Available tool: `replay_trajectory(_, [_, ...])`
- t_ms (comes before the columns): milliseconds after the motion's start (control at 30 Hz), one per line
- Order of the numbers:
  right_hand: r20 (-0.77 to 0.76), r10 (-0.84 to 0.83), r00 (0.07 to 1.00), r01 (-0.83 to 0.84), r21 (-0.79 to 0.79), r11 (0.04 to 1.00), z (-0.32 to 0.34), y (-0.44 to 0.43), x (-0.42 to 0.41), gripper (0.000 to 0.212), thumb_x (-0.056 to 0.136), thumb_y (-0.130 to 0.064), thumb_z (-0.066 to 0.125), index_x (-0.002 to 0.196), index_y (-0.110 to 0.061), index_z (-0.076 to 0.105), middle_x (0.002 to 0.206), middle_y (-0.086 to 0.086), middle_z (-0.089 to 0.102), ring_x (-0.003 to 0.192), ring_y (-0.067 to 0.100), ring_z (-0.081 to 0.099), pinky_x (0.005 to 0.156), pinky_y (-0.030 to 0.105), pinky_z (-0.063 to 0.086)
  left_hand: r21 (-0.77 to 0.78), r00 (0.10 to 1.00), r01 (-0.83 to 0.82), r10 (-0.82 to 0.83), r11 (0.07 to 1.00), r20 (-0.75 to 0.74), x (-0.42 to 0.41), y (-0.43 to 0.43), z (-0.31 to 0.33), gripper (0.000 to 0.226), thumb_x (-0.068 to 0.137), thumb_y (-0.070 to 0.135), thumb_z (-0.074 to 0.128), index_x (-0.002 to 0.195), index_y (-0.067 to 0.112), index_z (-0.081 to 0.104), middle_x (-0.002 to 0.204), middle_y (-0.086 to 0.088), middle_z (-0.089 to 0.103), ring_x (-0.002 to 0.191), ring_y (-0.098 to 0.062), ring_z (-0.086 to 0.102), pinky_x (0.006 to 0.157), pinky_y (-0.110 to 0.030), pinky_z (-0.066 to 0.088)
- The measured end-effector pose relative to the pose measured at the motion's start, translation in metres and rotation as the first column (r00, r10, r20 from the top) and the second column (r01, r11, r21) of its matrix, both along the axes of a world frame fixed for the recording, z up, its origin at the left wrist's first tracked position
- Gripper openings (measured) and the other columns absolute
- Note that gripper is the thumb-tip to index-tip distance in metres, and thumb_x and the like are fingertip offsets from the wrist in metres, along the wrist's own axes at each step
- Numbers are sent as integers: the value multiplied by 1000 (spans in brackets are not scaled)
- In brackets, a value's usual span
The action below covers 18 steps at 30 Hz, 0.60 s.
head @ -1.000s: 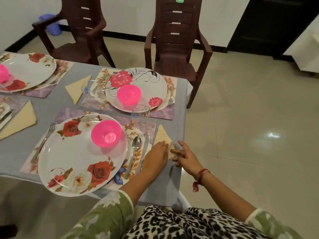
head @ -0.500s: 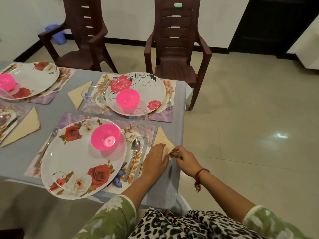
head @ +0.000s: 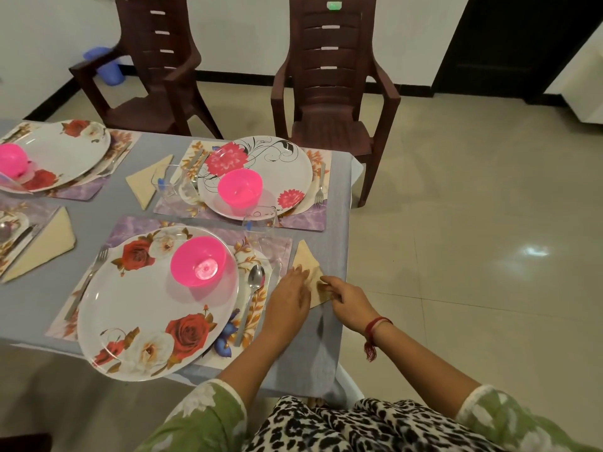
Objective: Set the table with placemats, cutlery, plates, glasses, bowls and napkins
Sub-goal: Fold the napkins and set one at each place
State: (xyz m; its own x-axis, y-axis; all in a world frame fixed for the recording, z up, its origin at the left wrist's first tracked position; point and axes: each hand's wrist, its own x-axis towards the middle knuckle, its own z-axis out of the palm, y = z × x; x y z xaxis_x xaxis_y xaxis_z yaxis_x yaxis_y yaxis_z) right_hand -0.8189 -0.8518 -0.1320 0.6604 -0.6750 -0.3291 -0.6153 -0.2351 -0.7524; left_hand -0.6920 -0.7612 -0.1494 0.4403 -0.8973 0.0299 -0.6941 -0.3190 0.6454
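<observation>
Grey-clothed table (head: 332, 223) on pale tiled floor (head: 473, 256), brown chairs (head: 329, 93) along far side, white wall behind.

Right hand (head: 347, 296): fingertips (head: 326, 284) curled, thumb and forefinger pinching right corner of napkin (head: 305, 259); red thread (head: 375, 324) round wrist.

Left hand (head: 288, 295): fingers (head: 298, 276) straight and together, laid flat on napkin's left part, gripping nothing.

Napkin: beige, folded to a triangle, point away from person; flat on cloth near table's right edge, just right of near placemat (head: 130, 225).

Knife (head: 275, 272) and spoon (head: 255, 278): side by side on placemat's right strip, just left of left hand.

Glass (head: 261, 220): clear, upright at placemat's far right corner.

Near plate (head: 130, 314): white with red roses, covering most of placemat; pink bowl (head: 199, 261) on its far right part; fork (head: 94, 265) on placemat just left of rim.

Far placemat (head: 303, 220), before right-hand chair: far plate (head: 277, 158) with pink flowers; far bowl (head: 239, 189) on its near part; far fork (head: 319, 187) to right; far glass (head: 169, 181) and far napkin (head: 148, 182) to left.

Third plate (head: 65, 151), far left: rose pattern, cropped pink bowl on it; third napkin (head: 49, 243) nearer, at left edge.

Blue object (head: 104, 66) on floor by wall, behind left-hand chair; kind unclear.

Green floral sleeves (head: 208, 415) on both forearms; leopard-print cloth (head: 326, 425) at bottom of view.
</observation>
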Motion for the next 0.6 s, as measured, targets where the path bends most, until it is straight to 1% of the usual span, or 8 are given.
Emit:
replay_trajectory(100, [13, 20, 1000, -19, -61, 998, -1, -1, -1, 49, 84, 6, 39, 125, -16, 56, 115, 6, 65, 106, 24, 59, 77, 11, 39, 62, 992, 71, -77, 996, 95, 0, 4, -5, 50, 93, 18, 51, 141, 9, 40, 148, -11, 39, 140, -25, 32, 113, -26, 18])
replay_trajectory(200, [-52, 124, 991, -133, -227, 965, -6, 2, -1, 47, 83, 2, 41, 117, -21, 62, 115, 2, 64, 99, 29, 56, 81, 23, 45, 122, 979, 86, -106, 989, 173, 1, 6, -8, 56, 91, 12, 46, 145, 7, 31, 152, -11, 32, 142, -24, 26, 115, -26, 13])
replay_trajectory(300, [-214, 225, 950, -307, -523, 796, -10, 6, -5, 32, 82, -4, 56, 105, -23, 67, 116, -1, 61, 86, 26, 53, 74, 32, 47, 175, 936, 167, -212, 970, 280, 9, 9, -8, 60, 92, 4, 41, 148, 5, 20, 155, -14, 23, 144, -24, 21, 116, -28, 15])
replay_trajectory(333, [-232, 237, 944, -330, -594, 734, -10, 7, -8, 31, 75, -5, 66, 99, -23, 70, 112, -2, 64, 77, 23, 55, 66, 30, 49, 185, 909, 202, -255, 962, 329, 12, 11, -6, 61, 90, 2, 47, 147, 2, 24, 153, -16, 27, 142, -26, 26, 115, -29, 19])
replay_trajectory(400, [-270, 254, 929, -370, -672, 641, -9, 8, -12, 41, 56, -7, 81, 93, -23, 72, 103, -2, 69, 65, 19, 57, 55, 26, 51, 261, 849, 262, -351, 929, 395, 19, 15, -6, 69, 67, 1, 76, 131, -2, 51, 134, -20, 53, 123, -28, 54, 101, -31, 42])
replay_trajectory(467, [-298, 268, 916, -401, -678, 616, -7, 8, -14, 54, 47, -9, 84, 99, -21, 72, 102, -2, 70, 62, 17, 58, 53, 23, 50, 308, 822, 270, -385, 912, 419, 24, 20, -10, 75, 45, 1, 88, 116, -1, 64, 115, -17, 66, 104, -27, 66, 84, -35, 53])
replay_trajectory(533, [-309, 277, 910, -415, -666, 620, -8, 8, -14, 59, 46, -11, 85, 102, -22, 71, 103, -3, 71, 61, 16, 58, 53, 22, 49, 292, 826, 280, -385, 914, 412, 26, 24, -14, 75, 48, 3, 87, 119, 0, 63, 117, -16, 66, 105, -27, 66, 85, -35, 52])
replay_trajectory(600, [-307, 255, 917, -397, -654, 644, -9, 8, -14, 57, 47, -9, 85, 101, -24, 71, 104, -4, 70, 61, 16, 57, 52, 22, 49, 253, 863, 255, -338, 933, 376, 21, 26, -12, 69, 67, 7, 78, 131, 1, 52, 131, -17, 57, 118, -28, 58, 98, -34, 43])
